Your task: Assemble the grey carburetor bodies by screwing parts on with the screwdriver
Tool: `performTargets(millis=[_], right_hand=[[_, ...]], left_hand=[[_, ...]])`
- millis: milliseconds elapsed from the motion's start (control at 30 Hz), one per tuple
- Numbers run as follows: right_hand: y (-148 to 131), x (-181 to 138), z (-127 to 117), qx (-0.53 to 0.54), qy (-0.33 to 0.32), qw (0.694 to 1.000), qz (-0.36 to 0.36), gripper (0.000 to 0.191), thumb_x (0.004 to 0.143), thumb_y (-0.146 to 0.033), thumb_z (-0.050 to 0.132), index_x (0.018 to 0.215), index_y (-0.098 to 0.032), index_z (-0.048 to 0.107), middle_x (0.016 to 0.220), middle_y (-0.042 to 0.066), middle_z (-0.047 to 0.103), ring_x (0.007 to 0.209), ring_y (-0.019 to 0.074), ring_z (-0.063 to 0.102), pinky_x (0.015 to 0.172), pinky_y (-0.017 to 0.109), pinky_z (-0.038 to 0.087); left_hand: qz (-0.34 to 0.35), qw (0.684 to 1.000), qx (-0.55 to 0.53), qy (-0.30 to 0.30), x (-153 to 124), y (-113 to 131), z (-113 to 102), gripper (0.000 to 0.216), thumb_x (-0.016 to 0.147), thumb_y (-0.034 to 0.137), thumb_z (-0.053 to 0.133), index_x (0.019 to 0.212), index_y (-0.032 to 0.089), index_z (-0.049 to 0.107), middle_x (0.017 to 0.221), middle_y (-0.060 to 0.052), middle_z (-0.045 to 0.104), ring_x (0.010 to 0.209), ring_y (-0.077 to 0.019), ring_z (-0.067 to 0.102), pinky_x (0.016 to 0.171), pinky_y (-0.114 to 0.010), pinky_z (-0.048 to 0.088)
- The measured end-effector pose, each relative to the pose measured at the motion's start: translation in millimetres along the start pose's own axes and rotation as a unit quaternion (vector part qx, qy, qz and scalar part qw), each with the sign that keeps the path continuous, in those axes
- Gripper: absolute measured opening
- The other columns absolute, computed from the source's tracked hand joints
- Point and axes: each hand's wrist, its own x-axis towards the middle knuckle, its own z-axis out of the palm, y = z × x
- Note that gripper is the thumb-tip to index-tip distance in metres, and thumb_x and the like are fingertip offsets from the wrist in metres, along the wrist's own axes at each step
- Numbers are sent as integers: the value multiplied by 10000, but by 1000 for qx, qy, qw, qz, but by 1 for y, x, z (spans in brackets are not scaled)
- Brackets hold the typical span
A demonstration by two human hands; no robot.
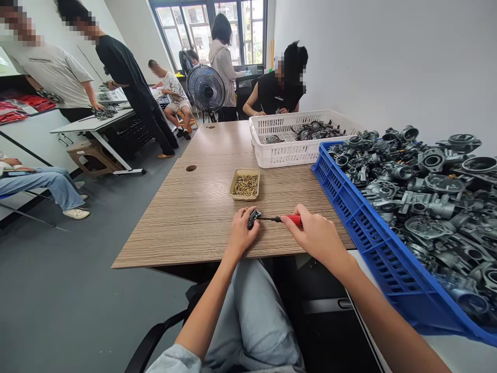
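Observation:
Near the front edge of the wooden table [186,217], my left hand [241,232] is closed around a small dark metal carburetor [253,218]. My right hand [316,233] grips the red handle of a screwdriver [291,219]. Its shaft points left and the tip meets the carburetor; the exact contact point is too small to make out. Just beyond my hands stands a small beige tray [244,197] holding many brass-coloured small parts [245,185].
To my right, a blue crate [373,233] is heaped with metal carburetors [435,184]. A white basket [272,154] with more carburetors stands at the far end, where a person in black [289,93] sits. A fan [205,88] and other people are further back.

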Motion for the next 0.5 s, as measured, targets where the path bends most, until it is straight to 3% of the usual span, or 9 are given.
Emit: performTargets(millis=[133, 233, 333, 500], right_hand=[[7, -2, -3, 114, -25, 991, -68, 234, 1080, -422, 562, 1218, -257, 471, 881, 14, 774, 777, 256, 751, 667, 290, 352], [9, -2, -3, 152, -38, 983, -100, 169, 1090, -358, 524, 1203, -258, 447, 976, 30, 780, 816, 247, 752, 699, 291, 381], [6, -1, -1, 90, -23, 993, -69, 157, 1118, -394, 506, 1160, -248, 469, 908, 42, 774, 814, 274, 761, 662, 296, 340], [-1, 1, 3, -42, 10, 999, 0, 348, 1131, -576, 470, 1072, -240, 541, 778, 72, 757, 750, 306, 763, 609, 311, 252]], left_hand=[[-4, 1000, 6, 0, 0, 2, -1, 474, 988, 252, 627, 1461, 254, 644, 1323, -117, 652, 1226, -293, 635, 1145, -492, 518], [-4, 1000, 9, 2, -1, 3, -1, 475, 985, 254, 632, 1460, 253, 646, 1325, -116, 650, 1240, -297, 631, 1151, -492, 513], [-2, 1000, 6, 2, -1, 3, -1, 478, 982, 258, 642, 1461, 250, 645, 1328, -117, 651, 1244, -296, 631, 1154, -490, 513], [-2, 1000, 2, 3, 0, 2, 0, 469, 991, 268, 638, 1460, 256, 645, 1342, -120, 650, 1247, -296, 632, 1153, -497, 516]])
